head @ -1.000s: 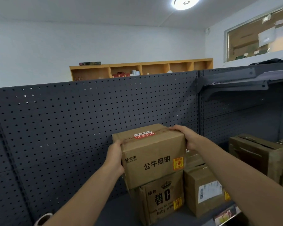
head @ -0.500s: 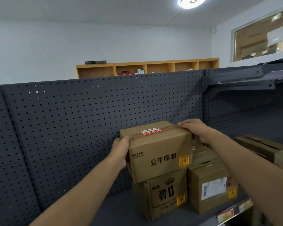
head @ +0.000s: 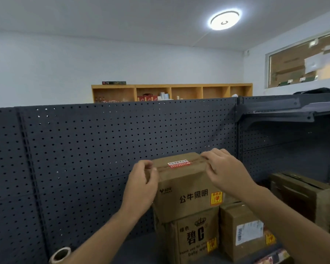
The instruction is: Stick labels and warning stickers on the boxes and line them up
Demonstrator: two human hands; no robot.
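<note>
Two hands at top carton (head: 187, 189), stacked on green-print carton (head: 192, 239) on shelf, seated for alignment (judged). Left hand (head: 141, 189) at left top edge, grip curled, thumb on edge. Right hand (head: 223, 170) over right top corner, fingers bent. Red-white label (head: 178, 164) on top; orange warning sticker (head: 216, 198) on front.

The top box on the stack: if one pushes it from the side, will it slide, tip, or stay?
The top box probably slides rather than tips: it looks squat and sits flat on the lower box. It overhangs that box a little at the left, so pushing it further left may unbalance it. Its orange warning sticker suggests fragile contents.
</note>
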